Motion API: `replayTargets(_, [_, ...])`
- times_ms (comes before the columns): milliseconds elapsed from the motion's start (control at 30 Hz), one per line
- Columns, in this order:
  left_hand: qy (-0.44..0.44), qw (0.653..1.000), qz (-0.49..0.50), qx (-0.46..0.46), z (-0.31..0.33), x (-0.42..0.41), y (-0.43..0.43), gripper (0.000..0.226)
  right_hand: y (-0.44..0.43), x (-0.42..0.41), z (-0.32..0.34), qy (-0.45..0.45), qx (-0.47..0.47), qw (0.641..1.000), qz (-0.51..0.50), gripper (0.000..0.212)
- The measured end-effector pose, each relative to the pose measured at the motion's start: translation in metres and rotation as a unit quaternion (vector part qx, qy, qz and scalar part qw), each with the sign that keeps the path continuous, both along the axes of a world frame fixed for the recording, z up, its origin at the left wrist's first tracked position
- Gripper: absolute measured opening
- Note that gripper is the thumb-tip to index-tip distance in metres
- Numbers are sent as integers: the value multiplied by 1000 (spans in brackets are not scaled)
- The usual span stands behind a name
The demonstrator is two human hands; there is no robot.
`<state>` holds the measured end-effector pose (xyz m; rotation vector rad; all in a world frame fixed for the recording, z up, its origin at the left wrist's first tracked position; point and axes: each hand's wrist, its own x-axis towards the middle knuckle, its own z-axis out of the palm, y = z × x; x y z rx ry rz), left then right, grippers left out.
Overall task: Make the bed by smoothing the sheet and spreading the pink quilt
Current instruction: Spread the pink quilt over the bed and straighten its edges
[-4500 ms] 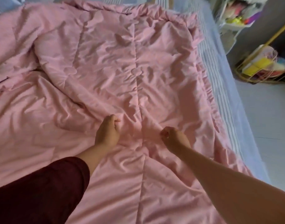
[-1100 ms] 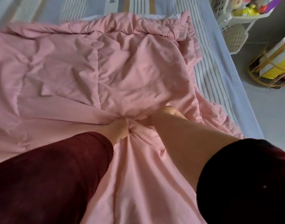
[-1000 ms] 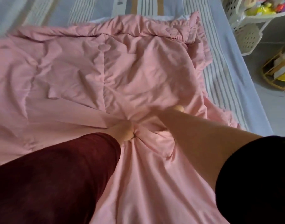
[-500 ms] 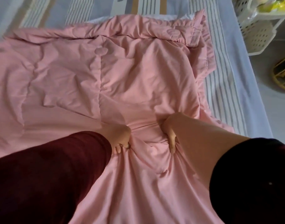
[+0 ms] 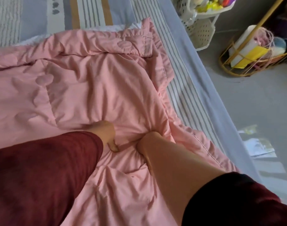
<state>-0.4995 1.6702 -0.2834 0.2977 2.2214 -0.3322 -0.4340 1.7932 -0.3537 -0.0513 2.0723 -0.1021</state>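
Spreading over the left and centre of the frame, the quilt [image 5: 93,88] is seen as soft, creased pink fabric, stitched with padded ovals and a seamed border. A grey-and-white striped sheet [image 5: 183,88] is exposed along its right edge. Bunched folds at lower centre are gripped by the left hand [image 5: 106,134] and right hand [image 5: 147,142], fingers curled in.

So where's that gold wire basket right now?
In the head view, the gold wire basket stands on the floor upper right, beside the white perforated shelf unit.
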Motion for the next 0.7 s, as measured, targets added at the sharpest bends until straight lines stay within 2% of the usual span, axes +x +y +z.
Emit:
replayTargets(67, [-5,1000,-11,3,-4,-2,-2,78,-1,2,8,-1,51,999,15,51])
replayTargets(200, [-33,999,-15,-18,-9,-7,-10,80,-4,5,11,-51,61,996,50,51])
replayTargets(433, [-43,996,-30,-73,-15,-12,-4,97,-3,10,62,-47,7,999,-7,50])
replayTargets(600, [-40,999,16,-6,-16,-6,-19,85,3,12,78,-35,-13,999,7,46])
replayTargets(633, [-37,999,29,13,-16,-3,-24,91,5,11,81,-25,-28,999,24,44])
replayTargets(700, [0,998,53,32,-26,-3,-30,130,9,12,85,-23,-50,996,75,34])
